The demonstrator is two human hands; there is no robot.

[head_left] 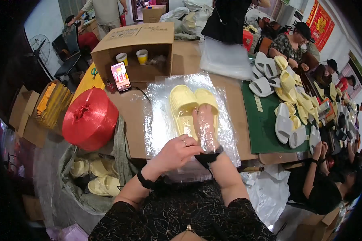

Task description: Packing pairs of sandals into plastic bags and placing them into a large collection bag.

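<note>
right hand: the right hand (205, 120) lies beneath clear plastic film (160, 128), its fingers fairly straight and close together over one yellow slide; i can't tell whether they clamp it.
left hand: i see the left hand (179, 150) bent, a ring on it, thumb and fingers drawn in against the right wrist; i can't tell if they pinch the film.
table: a brown tabletop (134, 114) carries the shiny film under both hands.
beyond the hands: an open cardboard box (134, 38) with two cups (142, 57), a lit phone (121, 76) at its front, and a pile of clear bags (224, 62).
left of the hands: a red twine roll (90, 120) above a sack (93, 203) of yellow footwear.
right of the hands: a green mat (263, 134) with grey and yellow slides, people seated past it.
yellow slides: the pair (183, 97) sits side by side under the film, toes pointing away from me, straps ridged, surface pale and glossy.
</note>
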